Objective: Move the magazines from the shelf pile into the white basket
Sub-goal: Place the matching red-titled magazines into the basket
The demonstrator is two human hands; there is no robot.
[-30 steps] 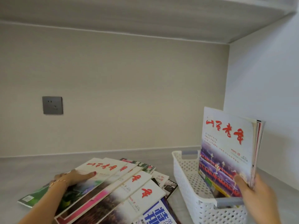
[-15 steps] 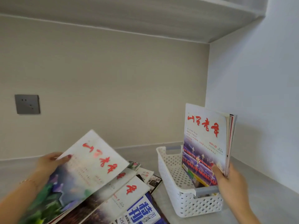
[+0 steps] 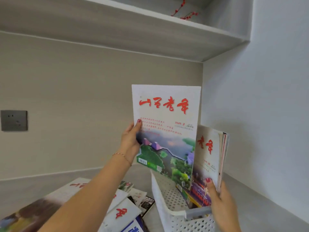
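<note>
My left hand (image 3: 131, 143) grips one magazine (image 3: 167, 128) by its left edge and holds it upright above the white basket (image 3: 168, 198). Its white cover carries red characters over a green landscape picture. My right hand (image 3: 217, 196) holds a bundle of magazines (image 3: 210, 158) standing upright inside the basket, against its right side. The lifted magazine overlaps the front of that bundle. The pile of magazines (image 3: 123, 213) lies spread on the shelf at the lower left, partly hidden by my left forearm.
The grey shelf surface (image 3: 260, 208) runs into a corner, with a white wall (image 3: 267, 114) close on the right. A grey wall socket (image 3: 14, 120) sits at the left. An upper shelf (image 3: 150, 30) hangs overhead with red berry twigs (image 3: 185, 12) on it.
My left hand has lifted one magazine off the pile and carried it right and up, over the basket. My right hand keeps the bundle upright in the basket.
</note>
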